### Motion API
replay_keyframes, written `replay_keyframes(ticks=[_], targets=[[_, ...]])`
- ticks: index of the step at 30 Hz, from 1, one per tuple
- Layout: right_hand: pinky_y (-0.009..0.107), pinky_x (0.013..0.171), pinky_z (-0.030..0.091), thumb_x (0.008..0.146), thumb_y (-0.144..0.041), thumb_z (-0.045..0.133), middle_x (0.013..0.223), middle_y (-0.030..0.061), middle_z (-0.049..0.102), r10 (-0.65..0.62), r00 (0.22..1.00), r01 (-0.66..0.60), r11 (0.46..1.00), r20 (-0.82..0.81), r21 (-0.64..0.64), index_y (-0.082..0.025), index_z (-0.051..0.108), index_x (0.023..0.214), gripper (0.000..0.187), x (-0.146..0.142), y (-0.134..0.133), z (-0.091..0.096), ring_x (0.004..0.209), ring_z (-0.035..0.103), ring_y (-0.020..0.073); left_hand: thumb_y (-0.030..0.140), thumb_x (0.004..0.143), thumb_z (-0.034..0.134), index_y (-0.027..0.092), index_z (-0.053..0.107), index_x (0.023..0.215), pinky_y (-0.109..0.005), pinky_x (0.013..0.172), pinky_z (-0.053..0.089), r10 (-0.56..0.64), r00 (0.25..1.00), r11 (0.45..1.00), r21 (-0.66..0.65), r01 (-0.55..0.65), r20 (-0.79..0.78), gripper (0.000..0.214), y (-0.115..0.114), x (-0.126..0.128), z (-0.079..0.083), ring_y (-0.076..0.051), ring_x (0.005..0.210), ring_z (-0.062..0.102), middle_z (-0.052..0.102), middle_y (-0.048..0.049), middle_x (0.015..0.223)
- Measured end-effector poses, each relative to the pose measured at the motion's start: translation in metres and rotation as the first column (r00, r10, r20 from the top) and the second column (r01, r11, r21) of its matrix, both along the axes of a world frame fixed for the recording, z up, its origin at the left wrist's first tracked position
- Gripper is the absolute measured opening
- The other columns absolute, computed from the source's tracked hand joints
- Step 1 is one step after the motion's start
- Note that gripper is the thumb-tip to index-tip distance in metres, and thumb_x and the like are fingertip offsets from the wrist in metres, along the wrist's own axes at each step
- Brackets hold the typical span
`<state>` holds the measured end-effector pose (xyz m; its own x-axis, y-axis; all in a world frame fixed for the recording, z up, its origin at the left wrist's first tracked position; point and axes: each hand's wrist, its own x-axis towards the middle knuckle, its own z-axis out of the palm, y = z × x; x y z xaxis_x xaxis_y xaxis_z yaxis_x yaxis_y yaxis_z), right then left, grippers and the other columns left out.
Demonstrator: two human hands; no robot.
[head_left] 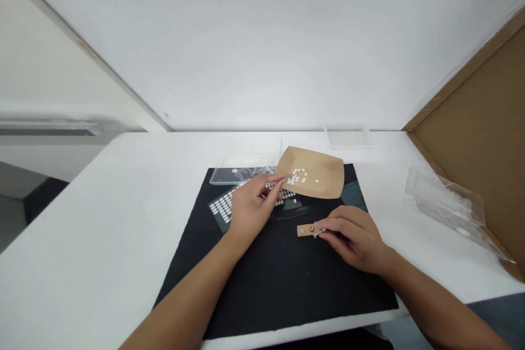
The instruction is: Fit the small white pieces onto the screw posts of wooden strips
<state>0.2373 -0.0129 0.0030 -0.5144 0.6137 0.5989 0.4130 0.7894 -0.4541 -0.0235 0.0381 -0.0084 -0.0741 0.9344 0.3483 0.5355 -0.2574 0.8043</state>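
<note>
My left hand (254, 202) is closed in a pinch at the near left corner of a brown paper tray (322, 167). What lies between its fingertips, if anything, is too small to make out. Several small white oval pieces (294, 179) lie in the tray. Beneath the left hand is a sheet of white oval stickers (222, 206), partly hidden. My right hand (355, 235) pinches a small shiny metal piece (319, 233) at the right end of a small brown card strip (302, 230). A pale dot and a dark round metal part show on the strip.
A black mat (283, 284) covers the middle of the white table (94, 219). Behind the left hand lies a shallow clear box (225, 175) with clear slips in it. Clear plastic containers (449, 202) stand at right, by a brown board (484, 136). A small clear tray (348, 139) sits by the wall.
</note>
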Motion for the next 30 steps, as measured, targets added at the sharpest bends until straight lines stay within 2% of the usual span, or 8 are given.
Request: replay_keyframes(ticks=[3,7,14,17,20,23,26,30], targets=[[0.032,0.074,0.057,0.105,-0.020,0.067,0.095,0.0050,0.077,0.002,1.000,-0.002,1.000,0.013,0.002,-0.022,0.071,0.121,0.017,-0.001,0.000,0.000,0.084,0.071,0.0181,0.039,0.099,0.074,0.022,0.081,0.114,-0.024,0.059,0.063,-0.023,0.998,0.999,-0.036,0.025,0.064,0.024,0.001,0.002,0.002,-0.016,0.060,0.079,0.086,-0.0033,0.108],[0.031,0.073,0.057,0.106,-0.020,0.065,0.093,0.0045,0.076,0.001,1.000,-0.001,1.000,0.009,0.016,-0.022,0.072,0.121,0.016,-0.002,0.001,-0.001,0.083,0.071,0.0173,0.038,0.105,0.064,0.023,0.075,0.131,-0.026,0.068,0.066,-0.101,0.994,0.995,-0.021,0.102,0.044,0.032,0.001,0.003,0.004,-0.019,0.076,0.084,0.080,-0.0071,0.131],[0.032,0.075,0.057,0.105,-0.018,0.067,0.096,0.0048,0.077,-0.005,1.000,0.005,1.000,0.004,0.017,-0.021,0.071,0.121,0.017,-0.001,0.003,-0.006,0.086,0.071,0.0180,0.034,0.102,0.070,0.025,0.083,0.113,-0.023,0.062,0.060,-0.024,1.000,0.999,0.038,0.024,0.003,0.019,0.003,0.000,0.007,-0.015,0.063,0.080,0.086,-0.0010,0.104],[0.032,0.074,0.057,0.104,-0.017,0.067,0.095,0.0050,0.076,-0.018,1.000,0.018,1.000,-0.011,0.009,-0.021,0.073,0.120,0.018,-0.001,0.003,-0.006,0.086,0.071,0.0182,0.030,0.100,0.072,0.023,0.084,0.104,-0.023,0.056,0.054,-0.106,0.994,0.989,0.104,0.108,-0.025,0.014,0.000,-0.004,0.012,-0.011,0.053,0.070,0.084,-0.0013,0.091],[0.030,0.072,0.058,0.103,-0.017,0.068,0.095,0.0057,0.074,-0.048,0.996,0.046,0.998,-0.075,-0.035,-0.021,0.075,0.120,0.019,-0.002,0.004,-0.006,0.084,0.070,0.0175,0.025,0.095,0.078,0.021,0.082,0.103,-0.022,0.056,0.052,-0.355,0.933,0.905,0.231,0.357,-0.049,0.010,-0.006,-0.005,0.017,-0.014,0.065,0.071,0.079,-0.0034,0.080],[0.028,0.071,0.058,0.104,-0.019,0.068,0.096,0.0060,0.072,-0.062,0.989,0.049,0.994,-0.136,-0.095,-0.022,0.076,0.122,0.020,-0.003,0.004,-0.005,0.082,0.069,0.0166,0.024,0.088,0.087,0.022,0.080,0.116,-0.020,0.053,0.052,-0.583,0.812,0.773,0.290,0.564,-0.027,0.029,-0.013,0.000,0.017,-0.017,0.073,0.074,0.075,-0.0031,0.076],[0.027,0.069,0.058,0.104,-0.019,0.068,0.095,0.0055,0.071,-0.060,0.984,0.037,0.990,-0.170,-0.137,-0.023,0.077,0.122,0.020,-0.005,0.003,-0.006,0.081,0.069,0.0158,0.024,0.086,0.091,0.021,0.077,0.123,-0.018,0.051,0.053,-0.647,0.763,0.735,0.264,0.625,-0.004,0.039,-0.019,0.005,0.013,-0.010,0.061,0.069,0.076,-0.0063,0.094],[0.026,0.067,0.058,0.103,-0.019,0.070,0.095,0.0051,0.072,-0.048,0.982,0.014,0.983,-0.183,-0.183,-0.024,0.078,0.122,0.021,-0.007,0.002,-0.007,0.080,0.069,0.0154,0.019,0.089,0.088,0.017,0.078,0.114,-0.016,0.052,0.055,-0.661,0.750,0.711,0.305,0.634,-0.021,0.027,-0.022,0.010,0.008,-0.009,0.066,0.070,0.074,-0.0082,0.098]])
